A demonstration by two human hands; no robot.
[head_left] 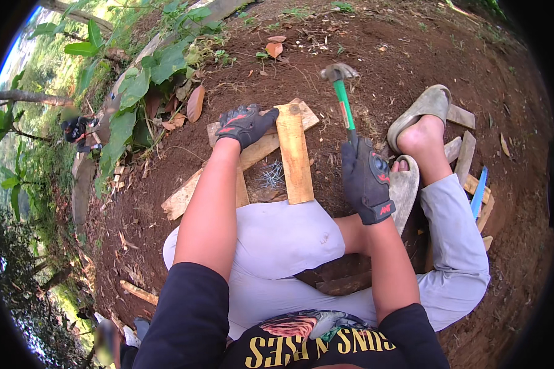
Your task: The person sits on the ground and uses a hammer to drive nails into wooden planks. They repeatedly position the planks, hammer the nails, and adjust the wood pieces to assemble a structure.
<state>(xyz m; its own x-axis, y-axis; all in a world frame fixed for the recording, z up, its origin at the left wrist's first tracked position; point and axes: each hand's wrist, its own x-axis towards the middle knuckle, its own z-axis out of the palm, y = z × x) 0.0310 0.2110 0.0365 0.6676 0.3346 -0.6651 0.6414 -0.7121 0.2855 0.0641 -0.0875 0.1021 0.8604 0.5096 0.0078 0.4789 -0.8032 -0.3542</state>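
While a person sits working on reddish-brown soil point(375, 40), a short pale board point(297, 160) lies before them, its far end over crossed planks point(261, 152) and its near end at a light grey trouser knee point(283, 230); from where I stand, I cannot tell whether they touch. To the board's left, by its far end, the gloved left hand point(243, 126) rests over the planks, fingers bent, thumb stretched to the board's edge; I cannot tell whether it grips or pinches anything. To the board's right, the gloved right hand point(363, 175) is wrapped around the dark grip of a green-shafted hammer point(345, 106), whose head points away from the person. Loose nails point(272, 175) lie just left of the board. For a sound blow, I would judge, the left thumb needs to stay clear of the striking spot, the board firmly backed, the hammer's face landing squarely from a relaxed wrist.
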